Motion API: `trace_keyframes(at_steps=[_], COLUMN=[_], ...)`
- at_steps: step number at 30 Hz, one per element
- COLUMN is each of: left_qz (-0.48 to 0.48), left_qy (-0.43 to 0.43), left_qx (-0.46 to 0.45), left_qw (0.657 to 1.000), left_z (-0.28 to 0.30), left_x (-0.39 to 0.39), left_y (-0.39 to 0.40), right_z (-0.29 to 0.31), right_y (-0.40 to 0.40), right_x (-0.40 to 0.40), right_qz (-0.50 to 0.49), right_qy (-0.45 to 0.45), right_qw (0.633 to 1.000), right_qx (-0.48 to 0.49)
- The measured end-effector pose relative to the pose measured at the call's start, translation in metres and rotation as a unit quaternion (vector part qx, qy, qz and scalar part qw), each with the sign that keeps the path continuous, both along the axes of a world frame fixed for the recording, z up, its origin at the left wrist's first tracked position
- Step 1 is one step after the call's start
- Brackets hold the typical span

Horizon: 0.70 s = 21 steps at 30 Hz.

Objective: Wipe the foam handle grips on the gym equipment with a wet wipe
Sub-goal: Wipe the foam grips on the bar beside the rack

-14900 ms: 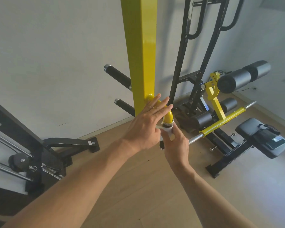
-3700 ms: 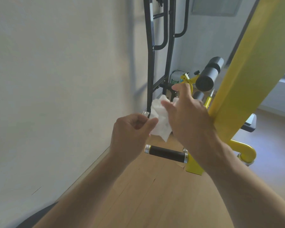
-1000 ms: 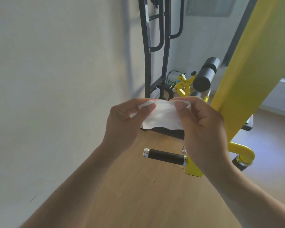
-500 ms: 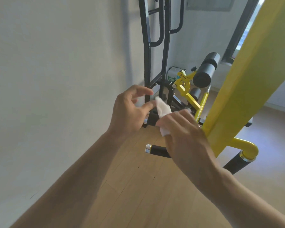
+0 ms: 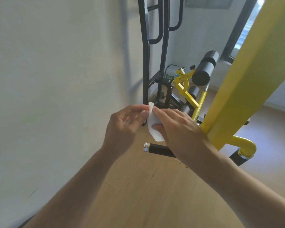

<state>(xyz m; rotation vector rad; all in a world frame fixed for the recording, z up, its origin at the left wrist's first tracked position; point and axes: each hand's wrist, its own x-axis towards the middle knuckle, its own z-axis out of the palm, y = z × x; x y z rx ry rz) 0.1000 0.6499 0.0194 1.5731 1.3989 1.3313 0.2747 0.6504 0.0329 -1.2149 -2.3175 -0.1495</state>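
Observation:
A folded white wet wipe (image 5: pixel 152 127) hangs between both hands at mid-frame. My right hand (image 5: pixel 176 127) holds it with fingers over the top and thumb beneath. My left hand (image 5: pixel 123 124) pinches its upper edge between thumb and fingertips. Just below the wipe, a black foam handle grip (image 5: pixel 158 149) with a silver end cap sticks out leftward from the yellow post (image 5: pixel 247 83); my right wrist hides its inner end. A second black foam grip (image 5: pixel 237 159) hangs from a yellow curved tube at the lower right.
A white wall (image 5: pixel 56 79) fills the left side. A black steel frame (image 5: pixel 146 63) stands against it behind the hands. A yellow-and-black bench with foam rollers (image 5: pixel 204 69) sits beyond. Wood floor (image 5: pixel 146 195) runs below.
The wipe, spread flat between both hands a second ago, is now folded narrow. Both hands have come together, still above the lower grip.

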Motion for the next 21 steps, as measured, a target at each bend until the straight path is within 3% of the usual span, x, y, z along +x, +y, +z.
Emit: trace_keyframes(at_steps=[3,9,15,18,21], left_qz=[0.003,-0.03,-0.009,0.016,0.015], left_qy=[0.01,0.028,0.035,0.043,0.04], left_qx=[-0.007,-0.025,0.008,0.016,0.015], left_qw=[1.0,0.999,0.999,0.999,0.999], left_z=[-0.002,0.009,0.005,0.003,0.003], left_x=[-0.002,-0.002,0.004,0.005,0.007], left_y=[0.001,0.003,-0.002,0.001,0.001], right_z=[0.001,0.008,0.005,0.021,0.037], right_y=[0.003,-0.008,0.007,-0.005,-0.022], right_x=[-0.011,0.01,-0.019,-0.005,0.012], right_qz=[-0.027,-0.171,-0.115,-0.171,-0.238], right_qy=[-0.039,-0.269,-0.229,-0.302,-0.389], right_qw=[0.999,0.948,0.967,0.937,0.884], right_qx=[-0.01,0.007,0.011,-0.04,-0.102])
